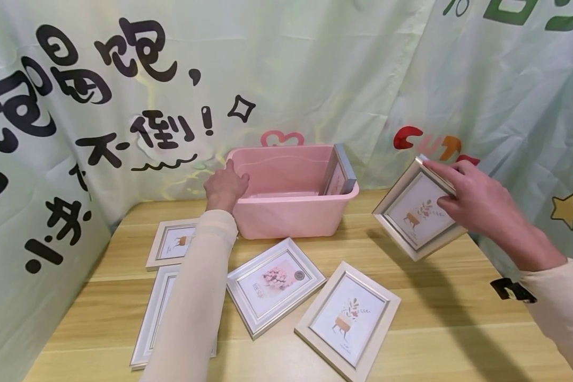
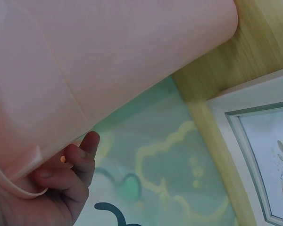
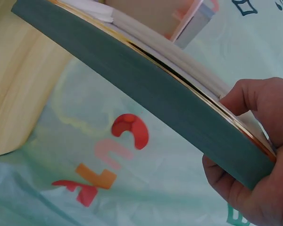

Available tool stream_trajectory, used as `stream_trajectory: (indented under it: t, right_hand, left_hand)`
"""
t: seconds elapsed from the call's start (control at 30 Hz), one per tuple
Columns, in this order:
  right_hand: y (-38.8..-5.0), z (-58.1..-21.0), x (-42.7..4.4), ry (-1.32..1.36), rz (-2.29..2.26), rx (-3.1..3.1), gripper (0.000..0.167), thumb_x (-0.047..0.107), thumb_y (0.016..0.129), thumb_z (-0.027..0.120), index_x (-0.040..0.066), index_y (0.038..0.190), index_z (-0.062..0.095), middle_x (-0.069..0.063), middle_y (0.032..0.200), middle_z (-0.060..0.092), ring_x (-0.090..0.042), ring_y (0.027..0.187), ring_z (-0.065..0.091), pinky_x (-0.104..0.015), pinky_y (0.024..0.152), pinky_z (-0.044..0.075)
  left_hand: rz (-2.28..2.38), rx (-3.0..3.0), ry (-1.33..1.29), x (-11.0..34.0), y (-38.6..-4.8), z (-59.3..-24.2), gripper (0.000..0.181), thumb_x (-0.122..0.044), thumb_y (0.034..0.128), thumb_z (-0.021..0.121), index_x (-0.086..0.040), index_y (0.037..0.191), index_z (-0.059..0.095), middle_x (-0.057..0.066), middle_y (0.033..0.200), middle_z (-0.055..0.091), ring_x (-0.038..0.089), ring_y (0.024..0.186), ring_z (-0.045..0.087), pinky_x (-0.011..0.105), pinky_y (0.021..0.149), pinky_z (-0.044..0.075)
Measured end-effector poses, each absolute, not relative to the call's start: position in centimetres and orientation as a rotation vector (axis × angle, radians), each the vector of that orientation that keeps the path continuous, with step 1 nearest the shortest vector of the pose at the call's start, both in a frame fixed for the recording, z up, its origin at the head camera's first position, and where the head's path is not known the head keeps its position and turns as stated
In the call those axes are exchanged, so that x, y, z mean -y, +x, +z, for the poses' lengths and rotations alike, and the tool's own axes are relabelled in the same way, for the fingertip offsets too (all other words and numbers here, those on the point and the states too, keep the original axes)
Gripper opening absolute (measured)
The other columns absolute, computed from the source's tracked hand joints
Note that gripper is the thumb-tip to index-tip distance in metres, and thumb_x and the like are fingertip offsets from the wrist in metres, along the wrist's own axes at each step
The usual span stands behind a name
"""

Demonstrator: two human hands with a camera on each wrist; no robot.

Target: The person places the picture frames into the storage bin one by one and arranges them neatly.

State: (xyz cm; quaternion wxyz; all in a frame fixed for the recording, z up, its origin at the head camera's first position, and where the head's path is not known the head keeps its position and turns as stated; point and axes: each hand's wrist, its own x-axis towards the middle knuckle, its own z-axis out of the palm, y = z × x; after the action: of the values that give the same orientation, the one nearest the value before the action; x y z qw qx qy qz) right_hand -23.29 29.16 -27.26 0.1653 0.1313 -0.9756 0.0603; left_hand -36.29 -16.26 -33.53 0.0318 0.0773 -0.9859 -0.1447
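Observation:
A pink plastic storage bin (image 1: pixel 288 216) stands at the back of the table. My left hand (image 1: pixel 225 187) holds its left rim, and the left wrist view shows the fingers (image 2: pixel 66 174) curled at the bin's (image 2: pixel 108 56) lip. Over the table's right side my right hand (image 1: pixel 477 201) grips a beige picture frame (image 1: pixel 416 207) by its upper right edge, tilted and raised off the tabletop. In the right wrist view that frame (image 3: pixel 146 89) lies between the thumb and the curled fingers. A grey-edged picture frame (image 1: pixel 341 172) stands upright inside the bin, against its right end.
A silver picture frame (image 1: pixel 277 286) and a beige picture frame (image 1: pixel 347 321) lie face up in front of the bin. At the left lie another beige frame (image 1: pixel 164 243) and a white frame (image 1: pixel 148 329) partly under my left sleeve. A printed curtain (image 1: pixel 315 79) hangs behind the table.

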Motion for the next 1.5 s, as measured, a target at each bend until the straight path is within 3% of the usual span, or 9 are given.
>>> stream_trajectory:
  t: [0.5,1.13,1.5]
  right_hand:
    - [-24.2,-24.1,-27.2,0.287,0.272,2.769,0.084,0.0,0.083,0.062,0.027,0.154,0.027,-0.03,0.121,0.045,-0.044,0.095,0.046,-0.053,0.063,0.043]
    - [-25.0,-20.9,-25.6,0.202,0.329,2.73,0.083,0.001,0.083,0.056,0.029,0.154,0.024,-0.031,0.111,0.042,-0.038,0.081,0.04,-0.039,0.057,0.03]
    - [-24.9,-19.6,-25.2,0.109,0.433,2.697,0.083,0.0,0.084,0.054,0.029,0.155,0.022,-0.033,0.128,0.036,-0.046,0.098,0.042,-0.042,0.063,0.033]
  left_hand:
    - [-0.445,3.046,0.227,16.3,-36.2,-33.5,0.07,-0.052,0.0964,0.036,-0.008,0.15,0.024,0.029,0.123,0.058,0.048,0.109,0.059,0.057,0.091,0.047]
    - [-0.446,3.053,0.24,16.3,-36.4,-33.5,0.071,-0.052,0.0959,0.036,-0.01,0.151,0.022,0.028,0.121,0.059,0.045,0.108,0.061,0.055,0.089,0.048]
    - [-0.446,3.053,0.251,16.2,-36.4,-33.5,0.07,-0.053,0.0961,0.036,-0.01,0.15,0.023,0.027,0.123,0.058,0.046,0.109,0.06,0.056,0.091,0.047]
